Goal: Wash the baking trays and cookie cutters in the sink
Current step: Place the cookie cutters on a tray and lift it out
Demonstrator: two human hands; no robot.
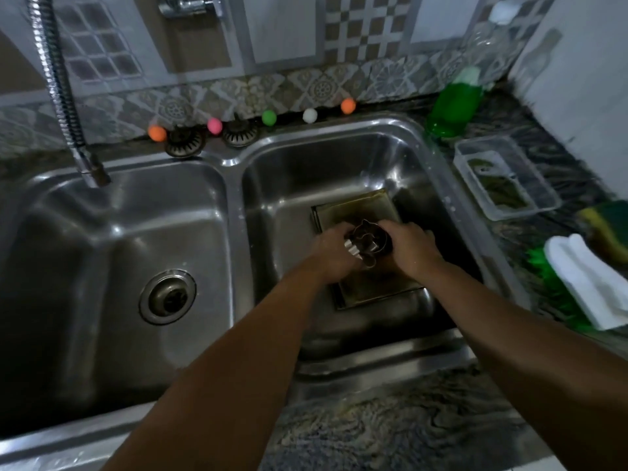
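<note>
Reaching into the right-hand basin of the stainless steel double sink (421, 141), both hands meet over a square, tarnished metal baking tray (356, 205) that lies flat on the basin floor. The left hand (331, 253) has its fingers curled around the left side of a cluster of thin shiny metal cookie cutters (365, 241); the right hand (413, 248) curls around the right side, so the cutters sit directly between the two palms, held just above the tray. How many cutters are in the cluster cannot be told. Neither hand is plainly nearer; both grip the same bundle. The flexible chrome tap hose (61, 93) hangs over the left basin, well apart from the hands, and no water is seen running. Judgement: washing has barely begun, and the cutters would need carrying leftwards to reach the spout, or the spout bringing right. A green bottle of dish liquid (453, 107) and a yellow-and-green sponge (608, 226) wait on the right counter.
</note>
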